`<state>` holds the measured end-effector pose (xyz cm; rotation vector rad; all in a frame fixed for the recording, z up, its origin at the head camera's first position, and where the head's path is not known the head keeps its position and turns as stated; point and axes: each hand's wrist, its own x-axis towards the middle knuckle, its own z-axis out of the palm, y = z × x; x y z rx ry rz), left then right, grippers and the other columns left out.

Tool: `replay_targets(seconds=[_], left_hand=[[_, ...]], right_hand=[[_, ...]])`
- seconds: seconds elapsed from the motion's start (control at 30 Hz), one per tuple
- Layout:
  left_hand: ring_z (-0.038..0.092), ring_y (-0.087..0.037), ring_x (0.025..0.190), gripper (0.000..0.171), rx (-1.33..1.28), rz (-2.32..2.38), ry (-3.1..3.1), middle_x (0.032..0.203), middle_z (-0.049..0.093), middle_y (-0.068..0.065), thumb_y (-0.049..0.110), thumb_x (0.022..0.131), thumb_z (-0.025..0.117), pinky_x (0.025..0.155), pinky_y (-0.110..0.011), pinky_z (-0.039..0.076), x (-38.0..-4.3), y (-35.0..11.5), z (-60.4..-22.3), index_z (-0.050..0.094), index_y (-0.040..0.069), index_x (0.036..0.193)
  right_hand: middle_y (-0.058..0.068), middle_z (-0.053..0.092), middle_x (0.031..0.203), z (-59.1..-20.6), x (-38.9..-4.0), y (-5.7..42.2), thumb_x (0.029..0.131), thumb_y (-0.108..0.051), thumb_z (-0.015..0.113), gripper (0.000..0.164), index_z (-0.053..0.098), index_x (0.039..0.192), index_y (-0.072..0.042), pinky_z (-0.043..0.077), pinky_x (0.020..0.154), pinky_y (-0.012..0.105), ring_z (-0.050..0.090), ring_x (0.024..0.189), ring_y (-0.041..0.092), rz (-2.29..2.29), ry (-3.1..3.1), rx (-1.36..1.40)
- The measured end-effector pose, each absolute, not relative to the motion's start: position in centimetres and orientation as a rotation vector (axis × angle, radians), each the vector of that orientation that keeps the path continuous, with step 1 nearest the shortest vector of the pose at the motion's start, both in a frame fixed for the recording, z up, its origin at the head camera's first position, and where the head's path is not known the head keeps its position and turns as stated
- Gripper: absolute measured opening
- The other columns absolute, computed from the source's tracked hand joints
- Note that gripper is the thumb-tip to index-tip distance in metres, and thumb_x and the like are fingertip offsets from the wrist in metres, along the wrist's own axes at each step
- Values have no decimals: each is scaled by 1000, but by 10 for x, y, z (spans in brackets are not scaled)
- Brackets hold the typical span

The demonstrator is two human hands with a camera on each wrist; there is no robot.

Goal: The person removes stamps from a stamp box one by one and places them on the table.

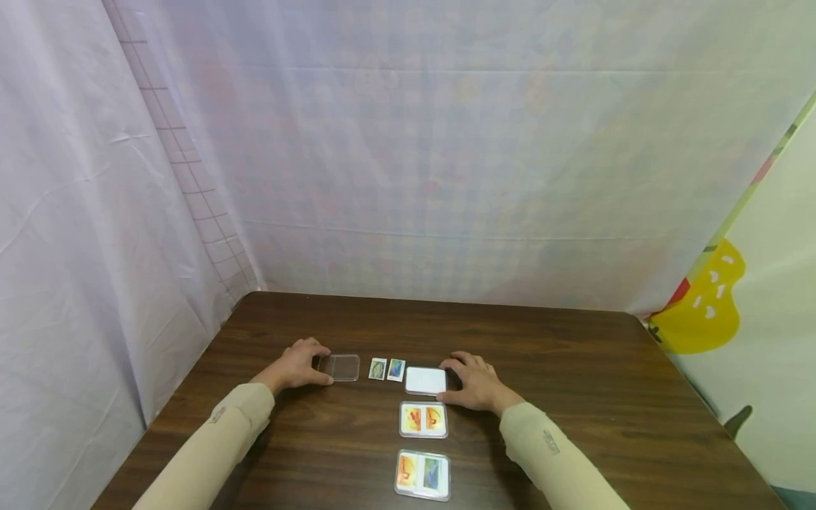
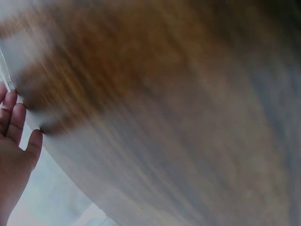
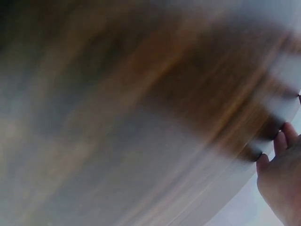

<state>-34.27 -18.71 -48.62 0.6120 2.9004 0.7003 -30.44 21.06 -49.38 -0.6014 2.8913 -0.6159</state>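
Observation:
In the head view my left hand (image 1: 301, 364) holds a clear plastic case half (image 1: 344, 367) by its left end, index finger at the far edge and thumb at the near edge. My right hand (image 1: 475, 382) spans the right end of a white rectangular case piece (image 1: 423, 381) in the same way. Between these pieces lie two small picture cards, one greenish-grey (image 1: 377, 369) and one blue (image 1: 396, 370). Both wrist views catch only fingertips of the left hand (image 2: 14, 146) and right hand (image 3: 284, 176) down at the dark tabletop; the case pieces are outside them.
Nearer my body, a clear case (image 1: 423, 420) holds two orange pictures. Below it another case (image 1: 422, 475) holds one orange and one blue-green picture. The brown wood-grain table (image 1: 548, 347) meets a pale hanging curtain (image 1: 433, 177) at the back.

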Motion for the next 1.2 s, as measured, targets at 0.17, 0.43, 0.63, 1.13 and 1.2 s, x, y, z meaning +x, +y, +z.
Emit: replay_targets(seconds=[0.17,0.43,0.63,1.13,1.2], left_hand=[[48,-32,113,63,601,712,2906,118,57,-11,34,76,84,100,-56,36,-342,-186,-486,64,-1,124],[50,-32,108,62,624,732,2930,115,59,-11,36,76,83,98,-55,38,-344,-186,-481,64,-1,123],[51,-29,105,61,659,711,2968,112,59,-9,39,76,81,95,-52,40,-346,-183,-476,65,0,121],[50,-26,101,54,734,731,2992,107,59,-5,41,77,79,91,-50,39,-348,-147,-460,68,5,116],[50,-25,100,52,754,737,2987,106,59,-4,40,78,79,90,-49,39,-348,-140,-458,68,6,116]], right_hand=[[23,34,151,-494,-303,210,85,-54,71,68,54,137,-14,21,108,65,29,138,46,-623,2903,-613],[22,34,152,-494,-304,208,85,-55,71,76,50,144,-12,20,109,66,29,139,45,-651,2908,-585],[23,39,149,-492,-304,207,86,-53,71,76,49,144,-9,21,107,67,32,137,45,-709,2923,-593],[22,47,142,-487,-314,220,85,-47,74,73,53,139,-3,35,105,59,42,131,42,-739,2986,-589],[20,47,142,-486,-314,221,85,-47,74,71,54,139,-4,35,106,58,42,131,41,-753,2990,-576]])
